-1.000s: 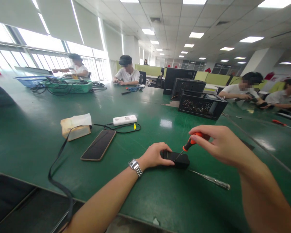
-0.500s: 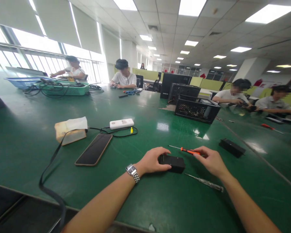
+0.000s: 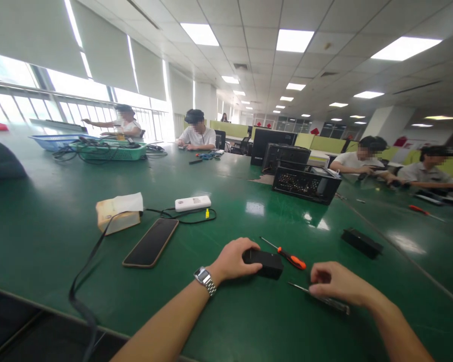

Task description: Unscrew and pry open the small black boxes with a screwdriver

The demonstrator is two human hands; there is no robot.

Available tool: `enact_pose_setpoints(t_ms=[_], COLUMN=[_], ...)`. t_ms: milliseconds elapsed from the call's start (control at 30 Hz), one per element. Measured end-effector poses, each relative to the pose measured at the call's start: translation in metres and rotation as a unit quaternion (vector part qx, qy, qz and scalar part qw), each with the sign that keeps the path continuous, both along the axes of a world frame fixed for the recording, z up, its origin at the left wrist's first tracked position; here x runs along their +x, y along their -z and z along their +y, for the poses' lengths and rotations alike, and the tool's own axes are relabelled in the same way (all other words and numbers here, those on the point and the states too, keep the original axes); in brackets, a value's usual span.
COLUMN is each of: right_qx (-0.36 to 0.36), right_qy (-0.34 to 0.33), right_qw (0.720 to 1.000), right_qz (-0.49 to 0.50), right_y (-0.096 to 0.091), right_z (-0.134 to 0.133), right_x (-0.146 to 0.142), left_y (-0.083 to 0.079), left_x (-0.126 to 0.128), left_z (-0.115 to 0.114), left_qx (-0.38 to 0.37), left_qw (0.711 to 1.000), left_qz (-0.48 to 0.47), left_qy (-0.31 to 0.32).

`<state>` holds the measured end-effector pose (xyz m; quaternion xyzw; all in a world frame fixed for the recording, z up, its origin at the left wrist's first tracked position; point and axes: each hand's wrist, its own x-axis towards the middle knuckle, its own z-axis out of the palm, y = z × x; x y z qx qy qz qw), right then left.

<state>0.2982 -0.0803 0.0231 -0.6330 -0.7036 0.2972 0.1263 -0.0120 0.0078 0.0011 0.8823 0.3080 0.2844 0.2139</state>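
My left hand (image 3: pixel 236 259) is closed around the left end of a small black box-shaped block (image 3: pixel 269 265), which rests on the green table. Just behind the block lies a screwdriver with an orange and black handle (image 3: pixel 293 259), its tip pointing away to the left. My right hand (image 3: pixel 337 284) hovers with curled fingers over a second screwdriver (image 3: pixel 334 303) that has a clear handle. A gap shows between thumb and forefinger, and no object is visible in it. The hand hides part of that screwdriver's shaft and handle.
A phone (image 3: pixel 151 243), a white power bank (image 3: pixel 192 203) with a cable and a paper packet (image 3: pixel 120 213) lie to the left. Another black block (image 3: pixel 361 243) is at the right. A black computer case (image 3: pixel 305 185) and a green basket (image 3: pixel 113 151) stand farther back. Several people sit around.
My right hand has let go of the orange-handled screwdriver, now lying on the table, and moved down toward the clear-handled one. My left hand stays on the block. The view has tilted up slightly.
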Motion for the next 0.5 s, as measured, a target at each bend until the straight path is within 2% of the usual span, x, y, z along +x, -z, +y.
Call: enact_pose_setpoints(t_ms=[67, 133, 233, 333, 433, 500], right_qx=[-0.073, -0.092, -0.085, -0.075, -0.064, -0.029], right_qy=[-0.001, 0.004, -0.003, -0.017, -0.011, 0.018], right_qw=[0.997, 0.996, 0.996, 0.994, 0.98, 0.963], right_qz=[0.014, 0.02, 0.036, 0.077, 0.19, 0.269], right_y=[0.004, 0.009, 0.011, 0.002, -0.008, -0.009], right_z=[-0.006, -0.009, -0.009, -0.01, -0.011, -0.01], right_x=[0.006, 0.008, 0.005, 0.0, -0.006, -0.011], left_y=[0.0, -0.001, 0.0, 0.002, 0.005, 0.007], left_x=[-0.001, 0.0, 0.002, 0.003, 0.003, 0.003], left_z=[-0.001, -0.001, -0.001, -0.001, 0.0, 0.002], left_qx=[-0.006, -0.012, -0.02, -0.024, -0.022, -0.025], left_qw=[1.0, 1.0, 1.0, 1.0, 0.999, 0.999], left_qz=[0.002, 0.004, 0.001, -0.01, -0.027, -0.039], left_qy=[0.011, 0.014, 0.007, 0.003, -0.011, -0.025])
